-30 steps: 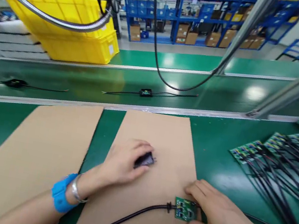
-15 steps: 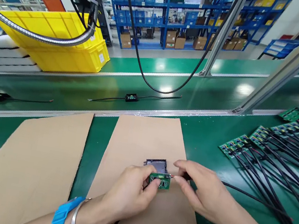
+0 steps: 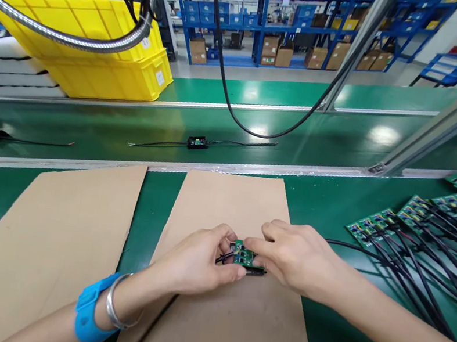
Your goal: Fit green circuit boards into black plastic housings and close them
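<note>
A small green circuit board (image 3: 244, 254) lies over a black plastic case (image 3: 255, 271), above the middle cardboard sheet (image 3: 232, 201). My left hand (image 3: 204, 258) is closed at the board's left end, thumb along its near edge and fingers behind. Black leads leave the board beside those fingers. From the right, my right hand (image 3: 295, 256) pinches the board's other end, and its fingers hide that part. One black cable (image 3: 158, 321) runs from under my left hand toward the bottom edge; another (image 3: 348, 245) extends right from behind my right hand.
Several green boards with black cables (image 3: 413, 227) are piled at the right. A second cardboard sheet (image 3: 66, 237) lies left. Beyond the metal rail, a cased board with leads (image 3: 197, 142) rests on the green surface. A yellow crate (image 3: 99, 54) stands behind; a black cable (image 3: 256, 135) hangs overhead.
The board has turned and moved from in front of the black case to on top of it. My right hand has moved left from the wire end onto the board; my left hand has shifted up.
</note>
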Tool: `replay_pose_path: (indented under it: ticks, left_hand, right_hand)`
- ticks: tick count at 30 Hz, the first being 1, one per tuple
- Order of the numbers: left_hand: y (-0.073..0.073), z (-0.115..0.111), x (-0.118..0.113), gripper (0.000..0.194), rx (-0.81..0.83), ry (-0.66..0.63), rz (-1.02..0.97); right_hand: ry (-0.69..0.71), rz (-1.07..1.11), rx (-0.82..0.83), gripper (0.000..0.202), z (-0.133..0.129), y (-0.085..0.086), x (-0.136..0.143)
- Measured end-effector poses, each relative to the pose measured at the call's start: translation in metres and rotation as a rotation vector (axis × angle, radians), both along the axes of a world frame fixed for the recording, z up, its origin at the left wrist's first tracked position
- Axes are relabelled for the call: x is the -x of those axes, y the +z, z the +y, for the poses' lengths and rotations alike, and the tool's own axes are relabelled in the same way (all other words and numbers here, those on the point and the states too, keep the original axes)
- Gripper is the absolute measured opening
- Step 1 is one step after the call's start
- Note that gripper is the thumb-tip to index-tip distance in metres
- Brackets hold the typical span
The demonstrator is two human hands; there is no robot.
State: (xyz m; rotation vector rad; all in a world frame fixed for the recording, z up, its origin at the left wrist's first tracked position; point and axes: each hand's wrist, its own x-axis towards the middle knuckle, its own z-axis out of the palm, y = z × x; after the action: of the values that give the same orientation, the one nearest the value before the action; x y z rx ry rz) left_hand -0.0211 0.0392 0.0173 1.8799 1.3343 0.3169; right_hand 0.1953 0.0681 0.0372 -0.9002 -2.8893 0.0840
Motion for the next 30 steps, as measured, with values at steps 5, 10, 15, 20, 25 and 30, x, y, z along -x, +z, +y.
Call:
replay_pose_path:
  ticks: [5,10,15,20,25,30]
  left_hand:
    - [-0.016,-0.002,0.004,0.053,-0.183,-0.094,0.219]
    - [-0.026,0.0,0.004,0.047,-0.162,-0.128,0.206]
    - [-0.025,0.003,0.007,0.045,-0.102,-0.124,0.176]
    - [-0.031,0.003,0.008,0.043,-0.102,-0.129,0.148]
    - [-0.03,0.001,0.007,0.045,-0.115,-0.106,0.14]
    - [-0.03,0.0,0.005,0.041,-0.141,-0.101,0.153]
  right_hand:
    - [0.064,-0.018,0.103,0.021,0.014,-0.026,-0.002]
    - [0.105,-0.059,0.1,0.008,0.018,-0.037,0.002]
    - [0.11,-0.091,0.129,0.007,0.017,-0.039,0.008]
    - [0.074,-0.035,0.081,0.014,0.012,-0.046,0.014]
    - [0.023,-0.027,0.142,0.01,0.006,-0.049,0.012]
    - [-0.02,-0.059,0.124,0.008,0.0,-0.048,0.013]
